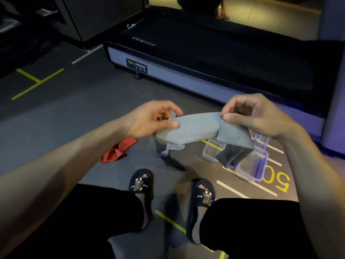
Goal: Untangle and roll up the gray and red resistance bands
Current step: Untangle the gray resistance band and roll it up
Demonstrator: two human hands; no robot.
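Fingers (173, 124) of the left hand (149, 121) are curled round one end of the gray band (196, 129), thumb pressed on top. The opposite end is pinched between thumb and forefinger of the right hand (259, 116). The band is held in the air above the floor (74, 116), in front of the knees. Long axis runs left–right between the hands, roughly level; both tails are left hanging, the right one darker and folded, above a clear plastic container (252, 169).

Red band (117, 151) is seen crumpled on the floor, below and slightly left of the left hand, untouched. Left hand is clearly nearer to it.

Judged: gray band mostly spread flat, rolling not yet started. A roll would be started from one end along the left–right axis. Red band to be handled afterwards.
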